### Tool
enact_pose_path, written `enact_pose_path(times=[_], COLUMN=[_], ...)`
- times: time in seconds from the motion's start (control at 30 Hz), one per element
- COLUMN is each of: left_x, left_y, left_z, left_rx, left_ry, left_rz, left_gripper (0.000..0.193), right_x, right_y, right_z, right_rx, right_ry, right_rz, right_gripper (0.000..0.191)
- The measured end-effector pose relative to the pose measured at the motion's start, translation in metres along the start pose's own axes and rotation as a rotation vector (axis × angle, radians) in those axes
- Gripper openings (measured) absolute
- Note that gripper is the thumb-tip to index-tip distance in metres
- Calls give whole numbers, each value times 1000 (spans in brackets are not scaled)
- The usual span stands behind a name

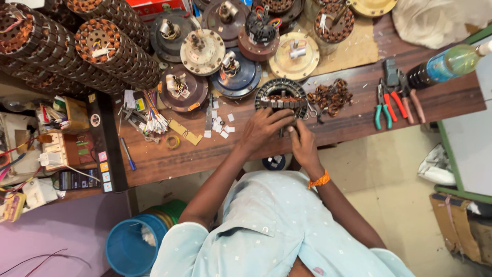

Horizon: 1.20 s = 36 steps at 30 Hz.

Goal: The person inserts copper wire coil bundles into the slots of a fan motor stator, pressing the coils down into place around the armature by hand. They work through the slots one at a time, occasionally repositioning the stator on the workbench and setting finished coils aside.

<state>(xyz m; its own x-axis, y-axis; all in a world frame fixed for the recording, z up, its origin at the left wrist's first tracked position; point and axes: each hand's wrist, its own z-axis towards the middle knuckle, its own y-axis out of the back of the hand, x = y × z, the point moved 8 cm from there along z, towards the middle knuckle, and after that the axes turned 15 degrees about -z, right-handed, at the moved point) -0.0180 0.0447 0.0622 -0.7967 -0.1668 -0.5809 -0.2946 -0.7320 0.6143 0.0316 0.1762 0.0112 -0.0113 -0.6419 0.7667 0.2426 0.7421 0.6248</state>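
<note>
Now, left to right:
Stacked stators (110,51): far left, well apart.
Left hand (264,128): fingers curled, seemingly gripping the near rim of the stator ring.
Stator ring (282,95): flat on the bench (169,156), just beyond both hands, its slotted strip running left-right.
Right hand (303,143): fingers pinched at the ring's near edge; what they pinch is hidden.
Pliers (392,102): right, untouched.

Counter (353,120): dark, worn wood, matt. Motor ring (281,92): dull metal. Coils (332,95): glossy copper wire. Pliers (382,109): smooth plastic handles. Shirt (266,225): pale cloth
</note>
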Motion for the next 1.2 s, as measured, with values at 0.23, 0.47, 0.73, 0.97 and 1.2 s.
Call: enact_pose_path(times=[0.23,0.47,0.73,0.97,1.2], left_x=[-3,3,-3,3,12], left_y=[-3,-14,1,7,1], left_z=[-2,-4,6,8,0], left_rx=[-188,-302,-361,-309,-288], left_ry=[-24,110,182,196,246], left_rz=[94,56,-103,-106,-79], left_gripper=[29,19,10,9,10], right_x=[3,11,22,39,-5], right_y=[30,54,57,62,42], right_z=[10,11,26,28,28], right_rx=[70,98,240,119,324], right_ry=[-28,-22,34,241,-84], right_rz=[-176,-233,-281,-410,122], right_gripper=[18,16,20,17,21])
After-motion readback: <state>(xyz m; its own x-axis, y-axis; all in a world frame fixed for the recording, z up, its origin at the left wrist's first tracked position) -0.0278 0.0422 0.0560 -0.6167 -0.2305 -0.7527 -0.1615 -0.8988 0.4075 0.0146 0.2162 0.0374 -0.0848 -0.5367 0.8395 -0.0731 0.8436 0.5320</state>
